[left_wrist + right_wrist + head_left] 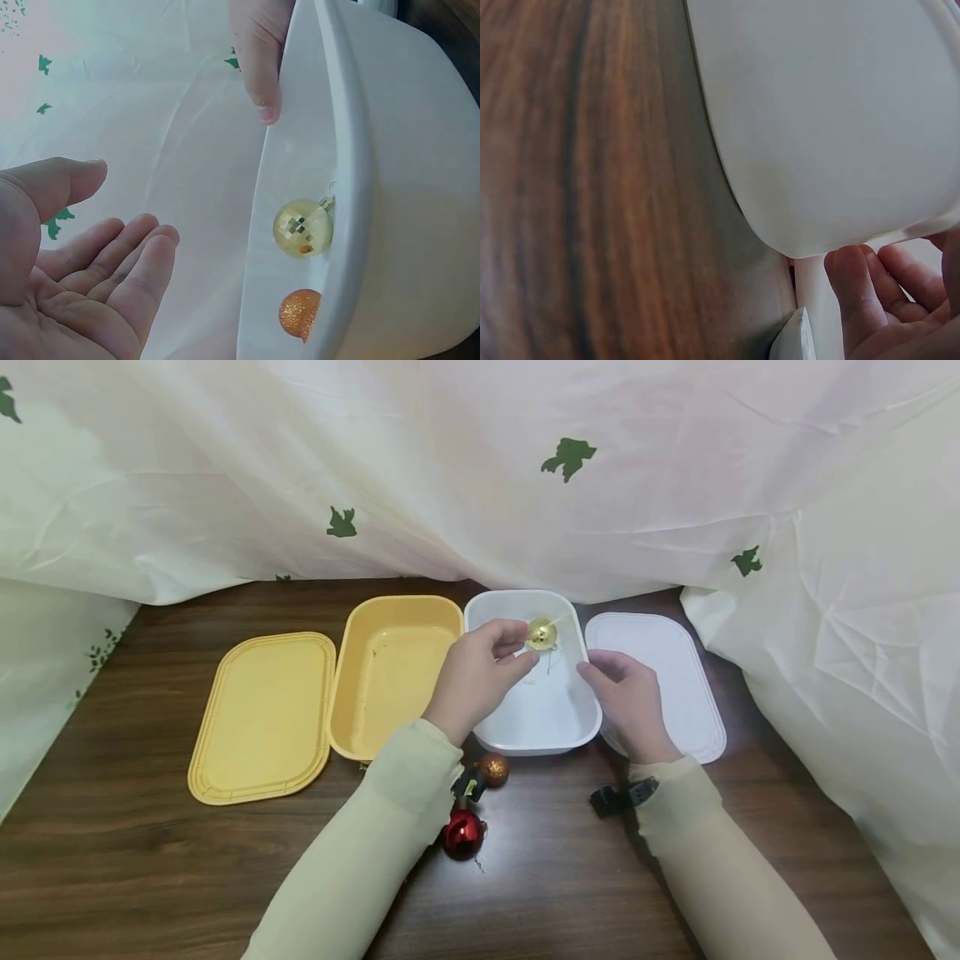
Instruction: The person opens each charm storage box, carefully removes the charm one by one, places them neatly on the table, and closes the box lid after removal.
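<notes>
My left hand (480, 677) hovers over the white plastic box (540, 722), its fingers bent loosely with a gap to the thumb and nothing held. Just past its fingertips, a shiny gold bauble (542, 633) lies inside the box. The left wrist view also has an orange glitter bauble (299, 313) in there, which my left hand hides from the head view. My right hand (628, 697) grips the box's right rim, thumb over the edge and fingers (853, 281) against the outside under the rim.
Left of the white box stands a yellow box (390, 693), with a yellow lid (262, 718) beyond it. A white lid (660, 668) lies at the right. By my left sleeve on the wooden table are a red bauble (462, 835) and another orange glitter bauble (493, 769).
</notes>
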`<state>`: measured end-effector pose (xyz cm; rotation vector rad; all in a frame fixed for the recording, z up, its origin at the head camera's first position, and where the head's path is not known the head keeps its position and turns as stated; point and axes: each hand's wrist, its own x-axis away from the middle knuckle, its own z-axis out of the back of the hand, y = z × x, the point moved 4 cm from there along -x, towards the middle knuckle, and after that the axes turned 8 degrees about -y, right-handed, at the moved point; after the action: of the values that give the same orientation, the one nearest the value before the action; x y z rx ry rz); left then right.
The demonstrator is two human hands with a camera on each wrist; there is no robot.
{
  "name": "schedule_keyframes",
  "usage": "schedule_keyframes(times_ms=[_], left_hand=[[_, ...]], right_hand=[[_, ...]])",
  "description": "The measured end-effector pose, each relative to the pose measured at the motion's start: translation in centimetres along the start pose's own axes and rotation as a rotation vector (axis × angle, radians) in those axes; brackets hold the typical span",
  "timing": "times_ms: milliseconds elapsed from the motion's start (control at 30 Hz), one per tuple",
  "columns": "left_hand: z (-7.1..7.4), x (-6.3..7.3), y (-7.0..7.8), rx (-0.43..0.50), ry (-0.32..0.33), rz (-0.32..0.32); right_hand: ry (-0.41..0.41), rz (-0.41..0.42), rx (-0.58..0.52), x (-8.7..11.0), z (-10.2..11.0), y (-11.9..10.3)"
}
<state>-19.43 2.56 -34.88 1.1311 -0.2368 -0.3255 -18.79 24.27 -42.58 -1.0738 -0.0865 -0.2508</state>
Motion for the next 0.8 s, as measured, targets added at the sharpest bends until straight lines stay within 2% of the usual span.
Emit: schedule_keyframes(times_ms=[533, 800], left_hand=[[-0.6, -2.6, -0.9, 0.048, 0.003, 0.065], [-1.2, -3.8, -0.8, 0.051, 0.005, 0.049]], right_hand=[[-0.006, -0.010, -0.003, -0.1, 0.0, -0.1], [-0.007, -0.002, -0.024, 0.0, -0.1, 0.0]])
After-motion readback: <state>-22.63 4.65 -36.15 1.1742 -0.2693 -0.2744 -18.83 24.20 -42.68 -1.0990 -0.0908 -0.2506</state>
